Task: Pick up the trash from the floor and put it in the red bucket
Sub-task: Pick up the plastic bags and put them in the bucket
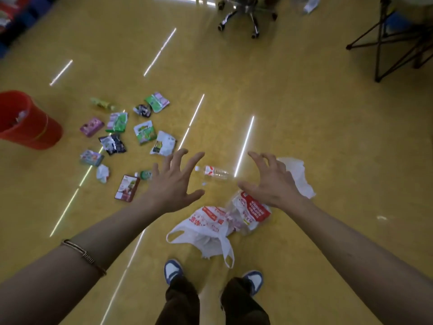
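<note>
Yellow floor (304, 113) holds scattered wrappers (145, 132), a clear bottle (215, 172) and plastic bags (210, 226); red bucket (28, 120) far left. Left hand (171, 184) and right hand (271, 184) hover spread, holding nothing.

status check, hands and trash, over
Left hand and right hand open, empty, spread above the floor. Trash on floor: clear bottle, printed white bag, snack wrappers. Red bucket upright, far left; only litter between.

Reflected strip lights lay long white glare streaks (244, 146) across the glossy yellow floor (316, 127), while the frame's corners darken, bend with wide-angle distortion, and the upper edge goes soft.
</note>
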